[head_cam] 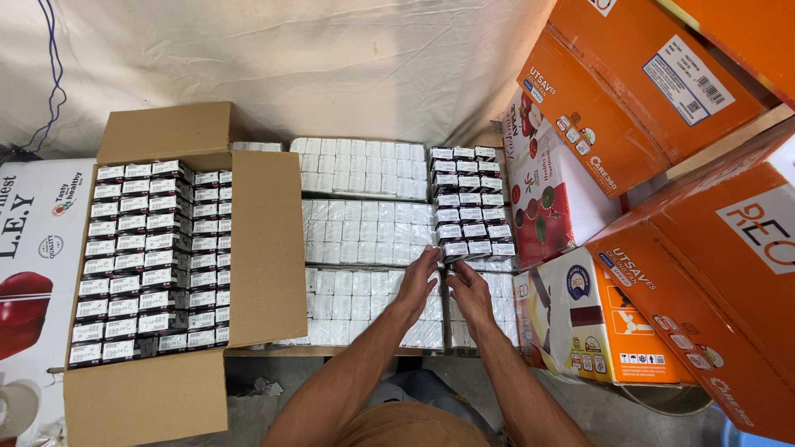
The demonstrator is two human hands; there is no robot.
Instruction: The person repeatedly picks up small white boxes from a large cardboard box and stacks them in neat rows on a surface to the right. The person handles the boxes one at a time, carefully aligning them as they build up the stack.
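Observation:
Both my hands reach forward over rows of small white packs (364, 232) laid out in shrink-wrapped blocks. My left hand (417, 275) touches the near left corner of a block of small black-and-white boxes (472, 203) that lies on top of the white packs. My right hand (469, 285) rests just below that block's near edge, fingers bent against it. Whether either hand truly grips the block is unclear.
An open cardboard carton (265, 248) at left is filled with rows of the same small black-and-white boxes (149, 257). Large orange cartons (679, 273) are stacked at right, with a white fruit-printed box (551, 194) beside them. A pale cloth (290, 58) hangs behind.

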